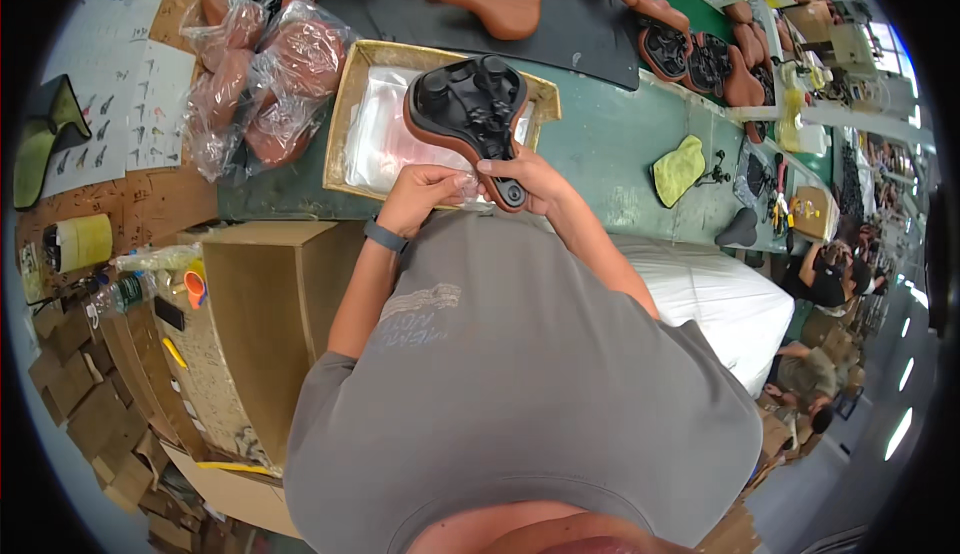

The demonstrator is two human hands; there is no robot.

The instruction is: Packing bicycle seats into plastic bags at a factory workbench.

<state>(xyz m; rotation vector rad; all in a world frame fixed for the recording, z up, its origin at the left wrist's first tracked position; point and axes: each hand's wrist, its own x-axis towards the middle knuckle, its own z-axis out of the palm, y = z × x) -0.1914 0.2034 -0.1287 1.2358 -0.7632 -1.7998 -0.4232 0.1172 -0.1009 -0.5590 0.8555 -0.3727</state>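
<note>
A brown bicycle saddle [468, 122] is held bottom up in front of me, its black underside with springs or rails showing and its narrow nose toward me. My right hand [530, 176] is closed round the saddle near the nose, thumb on the underside. Just left of the nose, my left hand [430, 194] pinches a bit of clear plastic bag [466, 184]; how far the bag reaches is hard to see. Beneath the saddle stands a shallow cardboard box [342, 134] holding flat clear plastic bags [385, 144].
Several brown saddles in clear plastic [290, 74] are piled left of the box. Bare brown saddles [500, 6] lie on a black mat [400, 24] beyond. At right on the green table [610, 189] sit a yellow-green pad [678, 169] and hand tools [780, 194]. Cardboard boxes [270, 284] stand at lower left.
</note>
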